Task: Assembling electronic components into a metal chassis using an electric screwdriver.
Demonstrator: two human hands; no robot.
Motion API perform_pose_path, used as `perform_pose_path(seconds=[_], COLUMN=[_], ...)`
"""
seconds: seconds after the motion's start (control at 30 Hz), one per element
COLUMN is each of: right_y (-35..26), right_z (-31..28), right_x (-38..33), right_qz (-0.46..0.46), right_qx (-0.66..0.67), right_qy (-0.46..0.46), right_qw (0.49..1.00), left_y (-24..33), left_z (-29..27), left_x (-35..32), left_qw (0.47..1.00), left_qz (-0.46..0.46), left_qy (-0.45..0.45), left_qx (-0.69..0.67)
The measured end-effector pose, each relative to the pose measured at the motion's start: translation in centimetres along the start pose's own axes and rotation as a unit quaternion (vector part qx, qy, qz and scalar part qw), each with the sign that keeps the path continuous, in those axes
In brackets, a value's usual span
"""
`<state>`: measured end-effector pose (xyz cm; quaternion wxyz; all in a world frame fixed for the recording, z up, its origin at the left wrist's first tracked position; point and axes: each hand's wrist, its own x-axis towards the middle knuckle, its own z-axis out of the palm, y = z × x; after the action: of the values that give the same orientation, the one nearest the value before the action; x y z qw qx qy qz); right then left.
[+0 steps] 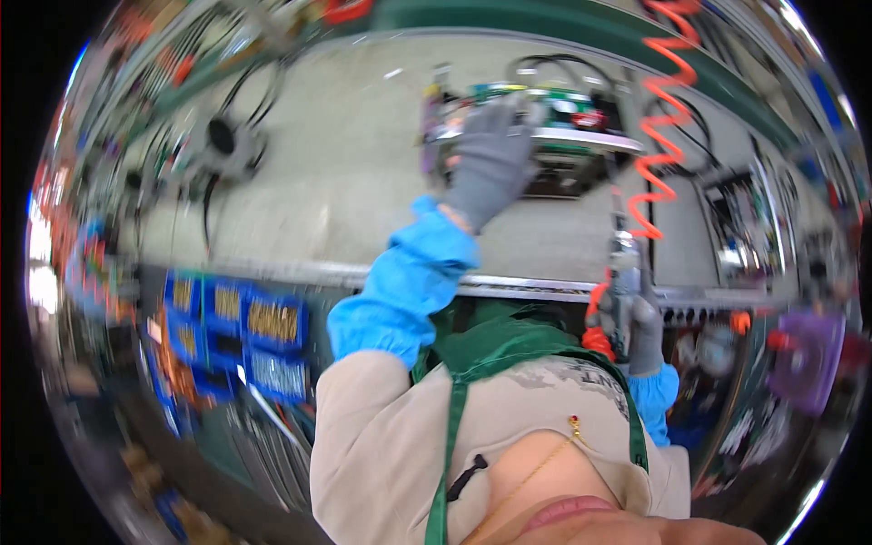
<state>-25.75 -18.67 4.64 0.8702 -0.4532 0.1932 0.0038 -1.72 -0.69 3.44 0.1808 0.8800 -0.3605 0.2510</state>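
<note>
My left hand (495, 154), in a grey glove with a blue sleeve cover, reaches over the front rail of an electronic unit (581, 138) on the bench. Its fingers bend over the unit's top beside a green circuit board (568, 102); blur hides the fingertips. At the bench's front edge, my gloved right hand (644, 331) is wrapped round an upright power screwdriver (623, 272) with a silver body and red parts. The tool's thin bit points toward the unit's right end. An orange coiled hose (668, 136) hangs close to it.
Another open unit with boards (745, 218) lies at the right. A dark round part with cables (222, 141) sits at the left of the bench (336, 136). Blue bins (277, 322) of small metal parts stand below the front edge. A purple container (806, 363) is at far right.
</note>
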Motion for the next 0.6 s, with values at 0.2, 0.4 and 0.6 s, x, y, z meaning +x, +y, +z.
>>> perform_pose_path(seconds=[0.2,0.4,0.6], right_y=[1.1,0.2,0.2], right_z=[-2.8,-1.9,-1.5], right_x=[-0.2,-0.1,-0.1], right_qz=[-0.019,-0.02,-0.03], right_qx=[0.003,-0.057,-0.068], right_qy=[-0.01,-0.041,-0.031], right_qw=[1.0,0.997,0.997], left_y=[2.1,-5.5,-13.0], left_z=[-1.5,-10.6,-18.7], left_x=[-12.2,-24.2,-35.7], left_qw=[0.951,0.841,0.652], left_qz=[-0.074,-0.535,-0.661], left_qy=[-0.161,-0.043,-0.13], left_qx=[-0.253,-0.067,0.348])
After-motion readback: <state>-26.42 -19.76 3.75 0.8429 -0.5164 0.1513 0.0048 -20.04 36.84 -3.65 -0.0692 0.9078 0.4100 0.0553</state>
